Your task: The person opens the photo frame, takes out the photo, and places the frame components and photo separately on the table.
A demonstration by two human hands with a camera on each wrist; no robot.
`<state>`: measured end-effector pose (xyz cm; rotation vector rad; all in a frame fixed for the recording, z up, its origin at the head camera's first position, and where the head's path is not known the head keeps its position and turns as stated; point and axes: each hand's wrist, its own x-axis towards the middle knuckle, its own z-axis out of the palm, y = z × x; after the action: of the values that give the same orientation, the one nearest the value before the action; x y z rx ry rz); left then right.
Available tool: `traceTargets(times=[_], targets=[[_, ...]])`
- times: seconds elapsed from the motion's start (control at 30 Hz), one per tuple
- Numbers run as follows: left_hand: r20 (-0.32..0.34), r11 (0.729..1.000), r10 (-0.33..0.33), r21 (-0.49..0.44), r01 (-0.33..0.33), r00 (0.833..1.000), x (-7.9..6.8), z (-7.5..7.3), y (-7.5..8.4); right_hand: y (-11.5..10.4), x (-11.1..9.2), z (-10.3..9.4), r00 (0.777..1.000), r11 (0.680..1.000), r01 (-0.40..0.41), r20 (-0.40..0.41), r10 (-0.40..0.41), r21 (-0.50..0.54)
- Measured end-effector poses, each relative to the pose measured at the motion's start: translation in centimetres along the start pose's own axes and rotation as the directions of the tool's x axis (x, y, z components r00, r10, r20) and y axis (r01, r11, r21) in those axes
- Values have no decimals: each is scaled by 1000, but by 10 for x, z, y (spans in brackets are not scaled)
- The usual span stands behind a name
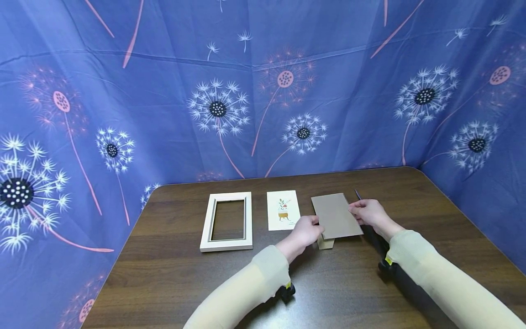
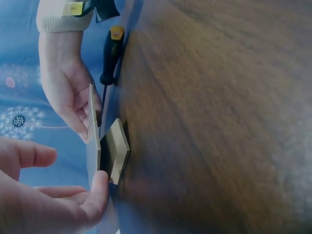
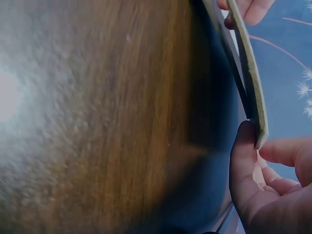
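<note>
A greyish-brown backing board [image 1: 334, 214] is tilted above the table, its short stand leg [image 1: 326, 244] showing below the near edge. My right hand [image 1: 371, 217] pinches the board's right edge between thumb and finger, seen closely in the right wrist view. On the opposite side my left hand [image 1: 304, 232] touches the edge. In the left wrist view its fingertip [image 2: 100, 180] meets the board's edge [image 2: 97, 146] from below, while the thumb [image 2: 36, 155] stands apart from the board. Beneath the right hand lies a screwdriver [image 2: 112, 56] with a black and yellow handle.
A white picture frame [image 1: 207, 224] lies on the left of the brown wooden table [image 1: 164, 283]. Between frame and board is a white card [image 1: 276, 208] with a potted plant print. A blue dandelion-patterned cloth [image 1: 255, 114] hangs behind the table.
</note>
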<state>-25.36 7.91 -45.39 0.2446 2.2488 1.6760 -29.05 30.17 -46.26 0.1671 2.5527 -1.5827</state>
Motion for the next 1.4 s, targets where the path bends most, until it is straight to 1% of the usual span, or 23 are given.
traceTargets(times=[0.17,0.27,0.37,0.57,0.73,0.97,1.07,1.23,1.4], targets=[[-24,1000,-10,12,11,1000,5,3,1,0,6,1,1000,999,-17,-26,16,-49],[-47,999,-5,41,7,999,8,5,2,-1,8,1,999,997,-19,-46,16,-78],[-61,998,-12,62,15,998,11,7,3,-2,9,1,999,993,-1,-52,-5,-117],[-67,995,-21,92,27,998,15,10,5,-5,10,0,996,980,25,-77,-42,-199],[-81,993,-20,113,29,996,18,12,6,-6,15,-1,994,949,40,-88,-71,-311],[-103,992,-32,121,45,994,22,13,9,-8,21,0,989,883,77,-77,-126,-464],[-107,991,-38,122,51,994,23,13,9,-9,22,1,989,876,75,-75,-126,-476],[-106,991,-42,125,55,994,23,12,9,-10,23,3,992,887,62,-68,-105,-457],[-104,989,-42,134,56,994,23,11,8,-10,23,4,991,885,69,-72,-115,-461]])
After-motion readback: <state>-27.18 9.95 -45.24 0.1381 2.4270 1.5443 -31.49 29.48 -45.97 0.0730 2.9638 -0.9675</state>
